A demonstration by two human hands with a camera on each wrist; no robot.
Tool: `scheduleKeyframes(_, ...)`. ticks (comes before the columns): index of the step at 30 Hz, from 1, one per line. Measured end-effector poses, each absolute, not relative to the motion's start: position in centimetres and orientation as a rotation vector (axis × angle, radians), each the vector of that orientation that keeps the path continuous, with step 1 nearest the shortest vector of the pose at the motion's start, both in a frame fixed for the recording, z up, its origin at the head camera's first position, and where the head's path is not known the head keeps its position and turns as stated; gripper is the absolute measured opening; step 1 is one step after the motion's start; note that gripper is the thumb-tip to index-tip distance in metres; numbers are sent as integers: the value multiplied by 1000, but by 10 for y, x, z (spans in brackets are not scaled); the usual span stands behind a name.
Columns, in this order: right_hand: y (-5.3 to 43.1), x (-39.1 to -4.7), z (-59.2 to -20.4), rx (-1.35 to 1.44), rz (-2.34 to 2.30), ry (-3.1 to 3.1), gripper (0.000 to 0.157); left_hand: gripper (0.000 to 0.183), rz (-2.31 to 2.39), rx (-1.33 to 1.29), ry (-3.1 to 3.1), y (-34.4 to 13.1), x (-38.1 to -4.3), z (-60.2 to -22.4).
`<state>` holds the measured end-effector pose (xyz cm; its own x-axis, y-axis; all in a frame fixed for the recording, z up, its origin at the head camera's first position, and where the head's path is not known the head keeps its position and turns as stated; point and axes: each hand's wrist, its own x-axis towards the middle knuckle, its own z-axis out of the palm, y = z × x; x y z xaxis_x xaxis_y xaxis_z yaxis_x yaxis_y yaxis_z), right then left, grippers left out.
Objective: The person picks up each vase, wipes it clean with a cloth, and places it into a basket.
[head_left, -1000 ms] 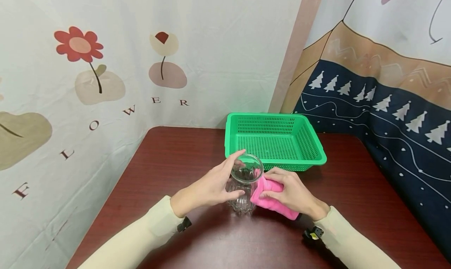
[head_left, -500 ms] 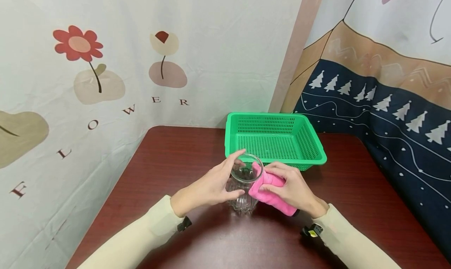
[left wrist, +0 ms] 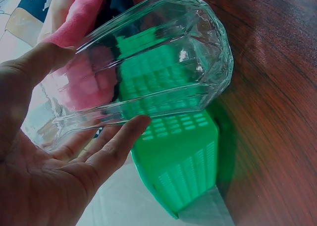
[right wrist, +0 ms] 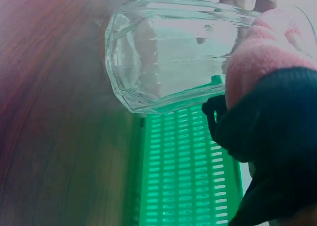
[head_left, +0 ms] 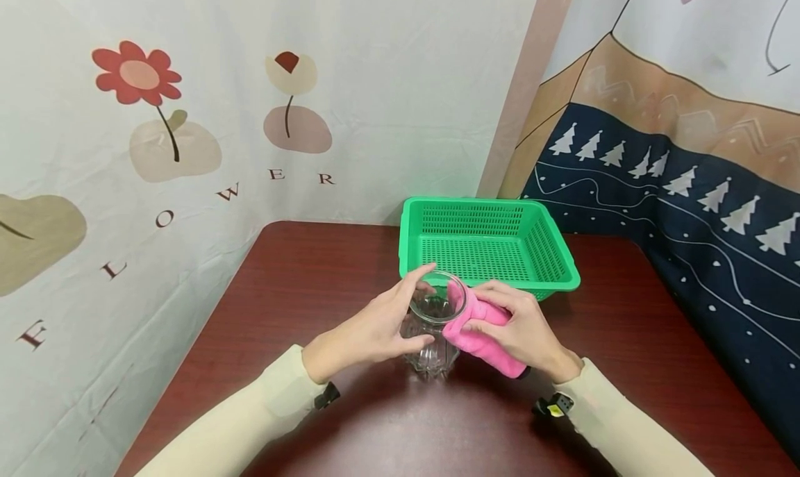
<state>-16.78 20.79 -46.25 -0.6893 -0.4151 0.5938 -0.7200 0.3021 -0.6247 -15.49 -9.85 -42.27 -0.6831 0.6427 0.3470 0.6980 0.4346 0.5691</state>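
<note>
A clear, faceted glass vase (head_left: 431, 355) with a round rim stands near the middle in the head view. My left hand (head_left: 378, 328) holds its left side near the top, thumb in front and fingers behind. On the opposite side, my right hand (head_left: 528, 331) grips a bunched pink plush cloth (head_left: 484, 348) against the vase near the rim. The right wrist view shows a dark fabric part (right wrist: 277, 122) hanging beside the pink. Through the glass in the left wrist view, the pink cloth (left wrist: 91, 84) shows at the far wall.
Behind the vase, a green slotted plastic basket (head_left: 471, 221) stands on the dark red-brown table (head_left: 312, 282). A printed white curtain (head_left: 387, 102) hangs at the back, and a dark patterned one (head_left: 600, 192) to the right.
My right hand and the pink cloth have moved slightly upward along the side of the vase toward its rim. My left hand keeps its hold on the vase.
</note>
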Motion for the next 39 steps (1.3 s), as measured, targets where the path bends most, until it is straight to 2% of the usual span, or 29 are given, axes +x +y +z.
scheduleKeyframes(25,209,-168,-454,1030,1398,-2221,56,113,-1033,-1206,-2594,-98,-154,-422)
scheduleKeyframes(39,210,-171,-450,1111,1204,-2315,47,114,-1055,-1202,-2607,-98,-154,-422)
